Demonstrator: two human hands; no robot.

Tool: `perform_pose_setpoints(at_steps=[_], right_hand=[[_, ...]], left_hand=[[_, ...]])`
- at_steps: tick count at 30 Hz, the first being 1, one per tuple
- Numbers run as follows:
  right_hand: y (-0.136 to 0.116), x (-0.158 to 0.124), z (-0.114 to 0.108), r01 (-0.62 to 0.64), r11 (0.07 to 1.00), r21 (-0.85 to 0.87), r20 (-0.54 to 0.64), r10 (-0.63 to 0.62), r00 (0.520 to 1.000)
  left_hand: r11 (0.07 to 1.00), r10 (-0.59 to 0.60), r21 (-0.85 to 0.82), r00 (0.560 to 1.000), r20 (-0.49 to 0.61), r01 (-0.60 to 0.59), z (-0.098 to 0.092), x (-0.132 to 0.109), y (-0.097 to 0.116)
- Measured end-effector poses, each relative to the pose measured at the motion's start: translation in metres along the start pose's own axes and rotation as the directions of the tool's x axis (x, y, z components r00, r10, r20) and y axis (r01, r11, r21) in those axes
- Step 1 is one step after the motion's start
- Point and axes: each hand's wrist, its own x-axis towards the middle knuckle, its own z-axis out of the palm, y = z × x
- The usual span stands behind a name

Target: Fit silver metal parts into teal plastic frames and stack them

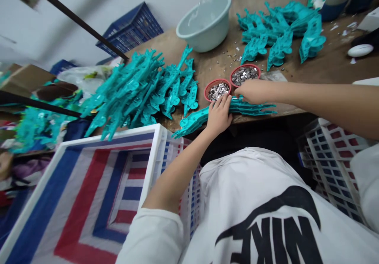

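A small stack of long turquoise plastic parts (194, 121) lies along the front edge of the table. My left hand (219, 115) is laid over the stack's middle, fingers across the top and thumb on the near side, gripping it. My right hand (253, 91) is closed in a pinch just above the same parts, right of the left hand. Whatever is in its fingertips is hidden. Behind my hands stand two small red baskets full of shiny metal pieces, the left basket (206, 91) and the right basket (259, 71), which my right hand partly overlaps.
A heap of turquoise parts (130, 86) fills the table's left side; another group (281, 31) lies at back right. Behind the baskets stands a pale basin (204, 23). A striped-lined white crate (156, 145) is at my left, a white lattice crate (328, 149) at my right.
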Motion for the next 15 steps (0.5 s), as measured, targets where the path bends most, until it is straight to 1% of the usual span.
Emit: perform_pose_setpoints(at_steps=[2,5,7,9,11,15], right_hand=[[0.013,0.002,-0.004,0.016,0.999,0.036,-0.023,-0.015,1.000],[0.037,0.007,-0.007,0.000,0.993,0.121,-0.128,0.016,0.992],[0.043,0.008,-0.007,-0.006,0.979,0.206,-0.189,0.046,0.981],[0.037,0.008,-0.003,-0.019,0.955,0.297,-0.219,0.088,0.972],[0.024,0.006,0.002,-0.019,0.931,0.364,-0.249,0.116,0.962],[0.002,0.001,0.008,0.042,0.921,0.387,-0.290,0.078,0.954]], left_hand=[[1.000,-0.009,-0.004,1.000,-0.015,0.009,0.000,-0.001,-0.001],[1.000,0.006,0.005,1.000,-0.027,-0.006,-0.002,-0.003,0.000],[1.000,0.015,0.017,1.000,-0.020,-0.014,-0.004,-0.003,0.001],[1.000,0.008,0.028,1.000,-0.016,-0.007,-0.005,-0.002,0.003],[0.999,-0.002,0.036,1.000,-0.018,0.003,-0.004,-0.002,0.004],[0.999,-0.029,0.022,0.999,-0.044,0.030,0.001,-0.002,0.004]])
